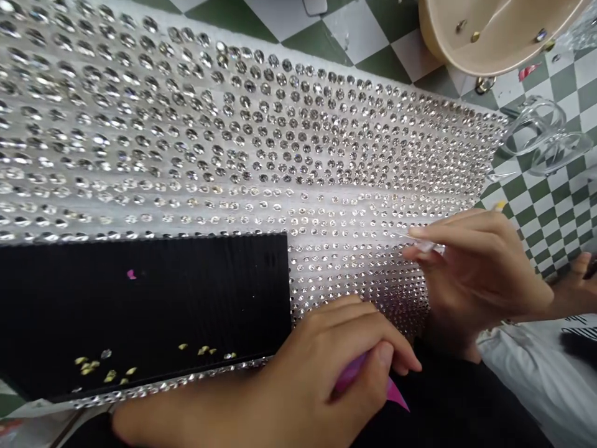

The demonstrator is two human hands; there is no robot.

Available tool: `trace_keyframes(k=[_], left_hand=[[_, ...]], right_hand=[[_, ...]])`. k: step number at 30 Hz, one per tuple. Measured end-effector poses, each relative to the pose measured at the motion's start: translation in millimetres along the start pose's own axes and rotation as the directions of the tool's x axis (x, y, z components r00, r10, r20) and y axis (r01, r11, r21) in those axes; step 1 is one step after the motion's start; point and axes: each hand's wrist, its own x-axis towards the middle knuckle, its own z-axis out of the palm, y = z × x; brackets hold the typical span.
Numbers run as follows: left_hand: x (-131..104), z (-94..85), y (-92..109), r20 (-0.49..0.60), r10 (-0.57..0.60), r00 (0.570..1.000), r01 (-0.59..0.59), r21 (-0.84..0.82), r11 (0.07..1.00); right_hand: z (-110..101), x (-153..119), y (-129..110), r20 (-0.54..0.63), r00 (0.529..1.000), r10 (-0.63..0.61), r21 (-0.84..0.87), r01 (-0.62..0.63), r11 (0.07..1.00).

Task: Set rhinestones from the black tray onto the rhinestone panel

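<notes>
A white sheet (289, 191) covered in rows of clear rhinestones stretches across the view. My left hand (336, 361) rests at its lower edge, beside a black board (209, 286), fingers curled around a thin pink-purple piece (396, 396) that looks like plastic or film. Further right, my right hand (485, 261) pinches a small clear tool (425, 245), whose thin tip points left along a row of stones. The tool's kind is not clear. Several gold stones (110, 376) and a pink scrap (131, 274) lie on the black board.
A beige bowl (443, 43) holding a few stones stands at the top right. Transparent looped plastic (545, 140) lies on the green-and-white checked surface (555, 211). Another person's hand (581, 264) and a white shirt (522, 361) appear at the right edge.
</notes>
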Motion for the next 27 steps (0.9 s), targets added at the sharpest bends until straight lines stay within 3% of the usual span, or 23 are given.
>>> trace_keyframes(k=[5, 8, 12, 16, 19, 21, 23, 25, 27], left_hand=[[3, -5.4, 1, 0.041, -0.038, 0.998, 0.035, 0.069, 0.997], [3, -7.4, 3, 0.036, -0.065, 0.997, 0.061, 0.108, 0.992], [3, -8.9, 5, 0.09, -0.085, 0.992, 0.073, 0.13, 0.989], [2, -10.3, 7, 0.071, -0.084, 0.994, 0.074, 0.135, 0.988], [0, -11.0, 7, 0.055, -0.079, 0.995, 0.072, 0.132, 0.989], [0, -10.7, 6, 0.045, -0.084, 0.995, 0.077, 0.135, 0.988], [1, -9.9, 6, 0.044, -0.079, 0.996, 0.072, 0.13, 0.989], [2, -8.7, 5, 0.047, -0.076, 0.996, 0.07, 0.126, 0.99], [3, -7.6, 4, 0.042, -0.073, 0.996, 0.067, 0.121, 0.99]], right_hand=[[11, -4, 4, -0.072, 0.997, 0.003, -0.092, -0.009, 0.996], [10, -5, 7, -0.039, 0.998, 0.05, -0.143, -0.055, 0.988], [8, -4, 6, 0.042, 0.999, 0.009, -0.218, 0.0, 0.976], [5, -1, 5, 0.051, 0.995, 0.082, -0.239, -0.067, 0.969], [-4, 2, 12, 0.211, 0.977, 0.017, -0.281, 0.044, 0.959], [-11, 4, 17, 0.356, 0.934, -0.036, -0.302, 0.151, 0.941], [-17, 7, 21, 0.427, 0.902, -0.058, -0.316, 0.209, 0.926], [-20, 9, 21, 0.469, 0.881, -0.062, -0.304, 0.227, 0.925], [-20, 11, 20, 0.418, 0.908, -0.015, -0.324, 0.165, 0.932]])
